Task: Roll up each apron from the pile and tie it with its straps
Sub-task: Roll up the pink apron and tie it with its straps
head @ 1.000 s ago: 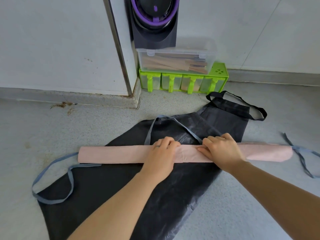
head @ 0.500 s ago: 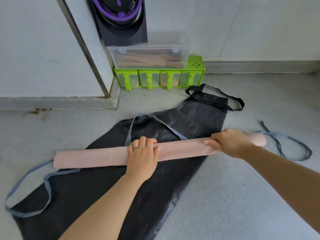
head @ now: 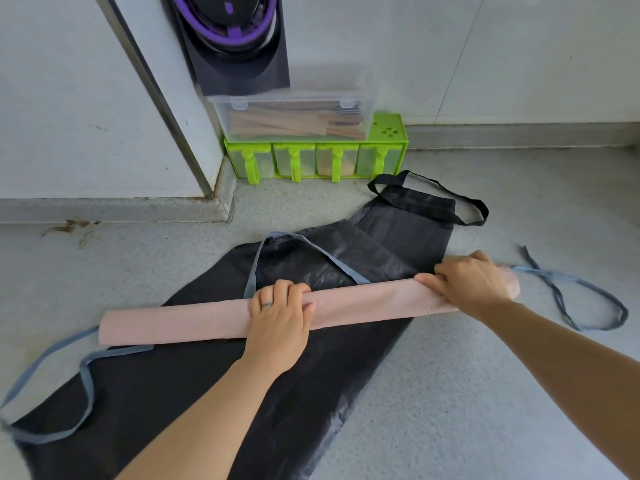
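Note:
A pink apron [head: 180,325] lies rolled into a long tube across a black apron [head: 194,403] spread flat on the grey floor. My left hand [head: 278,317] grips the roll near its middle, fingers curled over the top. My right hand [head: 471,284] grips the roll close to its right end. Grey-blue straps belong to the pink apron: one loops on the floor at the left [head: 83,382], one trails at the right [head: 581,296], and the neck loop [head: 294,244] lies on the black apron behind the roll.
A green organiser with several small drawers [head: 315,161] stands against the wall, with a clear lidded box [head: 294,116] on it. A black and purple appliance [head: 235,39] is above. The black apron's neck strap [head: 450,199] lies behind. A raised kerb [head: 104,209] runs at the left.
My right hand slid along the roll from the middle to near its right end. My left hand stayed near the middle. The view shifted.

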